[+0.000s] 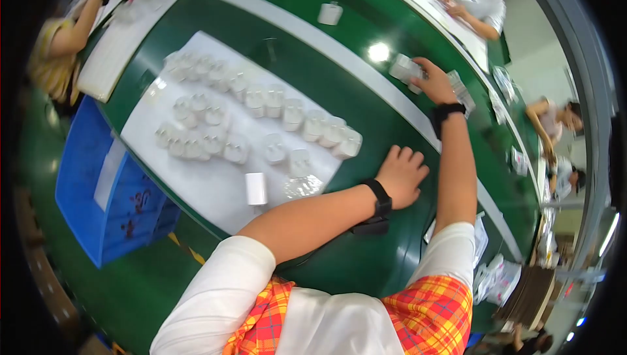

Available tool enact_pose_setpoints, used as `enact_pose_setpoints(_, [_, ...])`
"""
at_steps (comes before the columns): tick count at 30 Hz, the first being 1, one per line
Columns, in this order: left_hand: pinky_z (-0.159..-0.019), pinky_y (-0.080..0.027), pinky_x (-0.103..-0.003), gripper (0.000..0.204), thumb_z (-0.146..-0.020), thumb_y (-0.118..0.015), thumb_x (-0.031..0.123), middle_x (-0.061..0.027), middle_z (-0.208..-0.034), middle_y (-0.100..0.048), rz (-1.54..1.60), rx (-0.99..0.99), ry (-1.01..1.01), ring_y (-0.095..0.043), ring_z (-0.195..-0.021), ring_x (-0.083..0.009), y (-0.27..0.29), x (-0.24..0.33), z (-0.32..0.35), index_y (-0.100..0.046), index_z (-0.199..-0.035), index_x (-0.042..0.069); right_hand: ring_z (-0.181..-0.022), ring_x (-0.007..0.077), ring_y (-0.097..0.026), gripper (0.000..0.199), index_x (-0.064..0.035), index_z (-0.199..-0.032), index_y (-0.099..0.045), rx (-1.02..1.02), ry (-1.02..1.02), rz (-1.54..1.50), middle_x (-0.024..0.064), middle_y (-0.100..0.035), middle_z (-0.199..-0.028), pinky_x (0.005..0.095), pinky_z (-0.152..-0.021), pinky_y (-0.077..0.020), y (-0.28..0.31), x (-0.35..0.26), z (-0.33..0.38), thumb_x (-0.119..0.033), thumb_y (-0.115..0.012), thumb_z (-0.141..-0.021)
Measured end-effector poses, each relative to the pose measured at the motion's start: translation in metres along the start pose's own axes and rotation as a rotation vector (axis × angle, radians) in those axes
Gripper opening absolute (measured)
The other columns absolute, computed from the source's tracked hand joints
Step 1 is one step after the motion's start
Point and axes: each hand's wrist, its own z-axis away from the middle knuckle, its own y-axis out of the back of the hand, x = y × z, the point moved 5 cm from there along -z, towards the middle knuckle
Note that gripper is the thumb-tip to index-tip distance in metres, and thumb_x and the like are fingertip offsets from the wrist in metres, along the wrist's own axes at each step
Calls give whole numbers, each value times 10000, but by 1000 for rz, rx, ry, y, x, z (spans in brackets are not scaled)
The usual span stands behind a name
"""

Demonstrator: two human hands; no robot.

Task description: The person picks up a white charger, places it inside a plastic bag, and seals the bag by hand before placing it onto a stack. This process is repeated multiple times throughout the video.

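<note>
My right hand reaches out to the green conveyor, its fingers curled round a small white plug adapter. Beside that wrist, more white pieces lie partly hidden behind the hand. On the green tabletop rests my left hand, palm down with fingers spread and nothing in it. To its left is a white sheet bearing rows of white plug adapters, many with metal prongs up. One plain white block stands near the sheet's front edge, close to my left forearm.
A blue crate sits below the table at left. A pale rail divides the tabletop from the green conveyor, where a few adapters lie apart. Co-workers sit across and at far left. Plastic bags and cardboard are at right.
</note>
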Motion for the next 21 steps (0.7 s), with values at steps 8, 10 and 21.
enact_pose_setpoints(8, [-951,-322,-452,415,-747,-673,320,-88,-1098,-517,-26,-24,-7,-444,-1085,-281,-6,5,0,-642,-1108,117,-1099,292,-584,564,-114,-1383,-461,-58,160,10,171,-588,-1236,370,-936,-455,-3,-3,8,-131,-669,-859])
enact_pose_setpoints(10, [-955,-320,-452,417,-752,-669,320,-86,-1102,-516,-35,-17,13,-442,-1089,-279,-8,5,-2,-642,-1117,120,-1105,291,-582,544,-107,-1382,-459,-37,127,36,172,-588,-1238,361,-941,-454,-1,-2,9,-113,-649,-872])
enact_pose_setpoints(21, [-1049,-259,-486,386,-820,-588,273,-96,-1271,-498,-107,-173,33,-406,-1227,-284,-29,0,-7,-641,-1178,138,-1080,206,-594,455,-106,-1342,-517,-80,593,-456,103,-587,-1220,315,-902,-491,4,-344,30,-126,-625,-901])
